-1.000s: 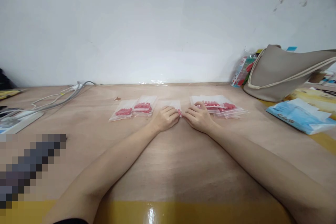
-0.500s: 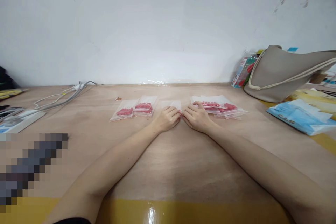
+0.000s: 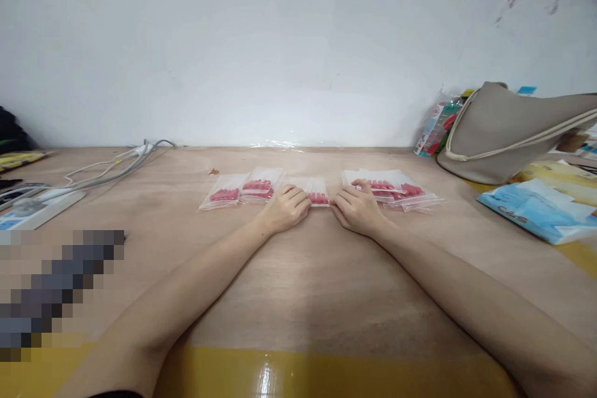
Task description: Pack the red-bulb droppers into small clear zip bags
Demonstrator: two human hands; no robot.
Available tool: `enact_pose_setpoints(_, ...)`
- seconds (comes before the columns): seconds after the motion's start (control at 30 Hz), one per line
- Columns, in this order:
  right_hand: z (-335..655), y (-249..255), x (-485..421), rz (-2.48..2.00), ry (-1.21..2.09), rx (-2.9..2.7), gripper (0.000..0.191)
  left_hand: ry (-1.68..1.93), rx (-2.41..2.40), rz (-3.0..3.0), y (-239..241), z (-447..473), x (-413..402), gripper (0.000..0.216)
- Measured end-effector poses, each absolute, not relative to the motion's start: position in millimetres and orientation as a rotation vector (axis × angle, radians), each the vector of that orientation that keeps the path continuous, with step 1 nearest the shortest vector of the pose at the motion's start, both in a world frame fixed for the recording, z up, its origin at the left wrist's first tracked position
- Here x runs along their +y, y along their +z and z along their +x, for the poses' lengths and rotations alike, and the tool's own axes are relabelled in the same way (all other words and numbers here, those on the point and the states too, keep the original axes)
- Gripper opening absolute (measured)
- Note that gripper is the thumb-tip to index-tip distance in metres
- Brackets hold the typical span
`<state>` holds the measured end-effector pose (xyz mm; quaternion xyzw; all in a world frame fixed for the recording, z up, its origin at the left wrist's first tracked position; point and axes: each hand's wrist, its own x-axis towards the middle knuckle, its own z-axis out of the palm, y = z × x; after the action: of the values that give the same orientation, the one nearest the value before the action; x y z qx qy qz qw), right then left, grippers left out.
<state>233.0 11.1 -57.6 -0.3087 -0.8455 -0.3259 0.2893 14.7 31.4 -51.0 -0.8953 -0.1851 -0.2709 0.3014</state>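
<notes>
A small clear zip bag (image 3: 318, 186) lies flat on the table between my two hands, with several red pieces (image 3: 319, 198) lined up along its near edge. My left hand (image 3: 290, 208) is closed at the bag's left side, its fingers curled and pressed together. At the near right corner, my right hand (image 3: 358, 208) pinches the bag's edge with bent fingers. The fingertips of both hands are partly hidden. Left of my left hand lie similar filled bags (image 3: 257, 185). Beyond and right of my right hand is a heap of more such bags (image 3: 403, 191).
A power strip (image 3: 44, 208) with cables lies at the left, behind a pixelated dark object (image 3: 60, 292). To the right are a blue tissue pack (image 3: 532, 208), a grey bag (image 3: 506, 130) and a plastic package (image 3: 438, 127). A white wall (image 3: 298, 50) rises behind the table.
My hands have moved apart, the left one leftward and the right one slightly rightward. More of the red pieces in the bag between them now shows. The view has shifted slightly.
</notes>
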Motion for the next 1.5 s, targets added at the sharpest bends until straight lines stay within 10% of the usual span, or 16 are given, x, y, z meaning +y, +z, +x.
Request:
enact_pose_setpoints(0.73,233,-61,20,-0.772,-0.806,-2.300,0.017,-0.661,-0.577,-2.394,-52,-20,25,0.022)
enact_pose_setpoints(1.1,274,-52,37,-0.973,-1.006,-2.200,0.021,-0.536,-1.451,-2.153,-44,-42,28,0.050)
enact_pose_setpoints(1.5,255,-63,9,-1.209,-0.791,-2.132,0.031,-0.587,-1.493,-2.262,-44,-54,42,0.025)
